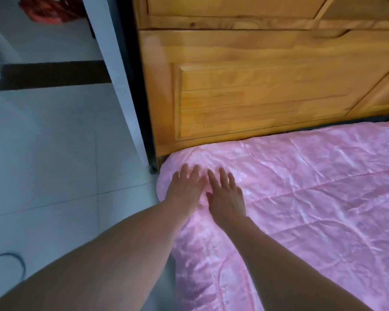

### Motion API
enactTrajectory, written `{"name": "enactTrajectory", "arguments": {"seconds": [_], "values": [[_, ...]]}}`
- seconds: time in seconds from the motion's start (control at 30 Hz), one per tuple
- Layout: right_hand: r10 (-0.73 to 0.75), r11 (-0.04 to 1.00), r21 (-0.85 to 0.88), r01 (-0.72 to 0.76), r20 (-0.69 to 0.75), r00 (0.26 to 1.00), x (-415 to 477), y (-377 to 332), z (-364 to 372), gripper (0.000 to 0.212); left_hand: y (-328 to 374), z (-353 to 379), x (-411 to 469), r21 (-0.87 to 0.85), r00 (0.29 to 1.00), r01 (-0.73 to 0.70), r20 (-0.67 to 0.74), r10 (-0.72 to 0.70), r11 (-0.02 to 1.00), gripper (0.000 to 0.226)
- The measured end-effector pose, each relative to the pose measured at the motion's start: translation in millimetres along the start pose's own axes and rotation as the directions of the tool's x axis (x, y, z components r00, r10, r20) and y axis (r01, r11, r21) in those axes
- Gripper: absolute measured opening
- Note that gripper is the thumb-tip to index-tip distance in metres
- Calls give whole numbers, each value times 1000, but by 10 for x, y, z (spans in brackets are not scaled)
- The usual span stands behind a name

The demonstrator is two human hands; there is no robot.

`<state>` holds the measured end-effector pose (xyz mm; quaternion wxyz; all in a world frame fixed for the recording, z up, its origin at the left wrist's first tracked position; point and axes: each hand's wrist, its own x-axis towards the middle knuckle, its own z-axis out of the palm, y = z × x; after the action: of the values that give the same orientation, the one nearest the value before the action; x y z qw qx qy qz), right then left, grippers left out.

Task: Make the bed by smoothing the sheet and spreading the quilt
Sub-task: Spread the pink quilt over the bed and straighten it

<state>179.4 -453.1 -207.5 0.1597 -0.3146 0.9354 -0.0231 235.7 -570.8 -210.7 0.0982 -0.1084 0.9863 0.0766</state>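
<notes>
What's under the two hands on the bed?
The left hand and the right hand press flat, fingers spread, on the pink quilt near its corner by the wooden cabinet. Whatever lies beneath the quilt is covered, so the sheet cannot be seen.

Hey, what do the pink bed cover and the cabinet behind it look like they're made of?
The pink cover looks like a thin, satiny fabric: it shines along its creases and shows stitched lines, though the fibre is unclear. The cabinet appears to be light, varnished wood, with visible grain, knots and a glossy sheen.
</notes>
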Motion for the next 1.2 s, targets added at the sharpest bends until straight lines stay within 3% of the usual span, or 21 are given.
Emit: {"name": "enactTrajectory", "arguments": {"seconds": [0.17, 0.27, 0.4, 0.47, 0.53, 0.63, 0.93, 1.03, 1.2], "values": [[-74, 995, -76, 70, -48, 996, 712, -139, 10, 76, -287, 70, 403, -73, 973, 130, -184, -141, 989, 45], [17, 996, 91, -13, -41, 999, 927, -158, -35, 50, -344, 43, 518, -13, 962, 165, -218, -164, 986, 28], [-9, 961, 268, 70, -224, 975, 992, -213, -134, 21, -401, -84, 688, 166, 983, 19, -184, 12, 986, 20], [-88, 927, 342, 151, -193, 977, 915, -142, -132, 30, -375, -143, 737, 213, 994, 31, -112, -7, 977, 29], [-171, 917, 338, 209, -139, 975, 813, -44, -157, 52, -317, -188, 717, 240, 991, 50, -130, -19, 969, 36], [-78, 954, 280, 108, -117, 990, 645, 52, -318, 75, -156, -381, 631, 299, 994, 14, -106, 19, 954, 36], [73, 980, 191, -57, -76, 994, -515, 254, -1308, 76, 436, -1631, 218, 334, 986, -166, 50, 158, 928, 38], [197, 972, 158, -176, -129, 972, -1284, 291, -1732, 72, 789, -2205, -135, 348, 958, -275, 18, 287, 896, 39], [443, 891, 202, -405, -197, 875, -2612, 280, -2224, 74, 1390, -2990, -947, 337, 862, -462, -45, 504, 820, 40]]}}
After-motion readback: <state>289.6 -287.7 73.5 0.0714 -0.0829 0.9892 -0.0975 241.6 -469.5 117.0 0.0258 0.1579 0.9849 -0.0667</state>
